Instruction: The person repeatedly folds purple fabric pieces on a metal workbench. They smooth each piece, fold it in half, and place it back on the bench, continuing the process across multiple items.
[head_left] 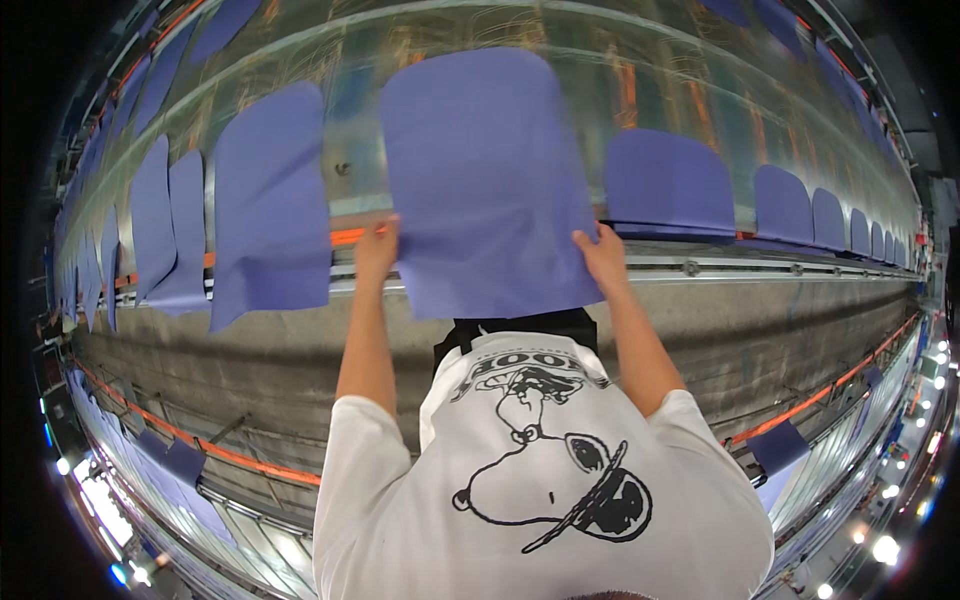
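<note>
A large purple sheet-like piece with a rounded far end [485,170] lies across the long table in front of me, its near part lifted past the table edge and creased across the middle. At its left edge my left hand [377,252] is closed on the material. My right hand [603,258] pinches the right edge at about the same height, with the thumb toward me. Left of it, another purple piece [270,200] hangs over the near edge. A shorter-looking purple piece [670,185] sits to the right, its near part folded down out of sight.
The long table [350,165] has a shiny, see-through-looking top. An orange strip [348,237] and a metal rail [700,268] run along its near edge. More purple pieces [783,203] line it both ways. Behind me, past the concrete floor [270,345], stands another such table.
</note>
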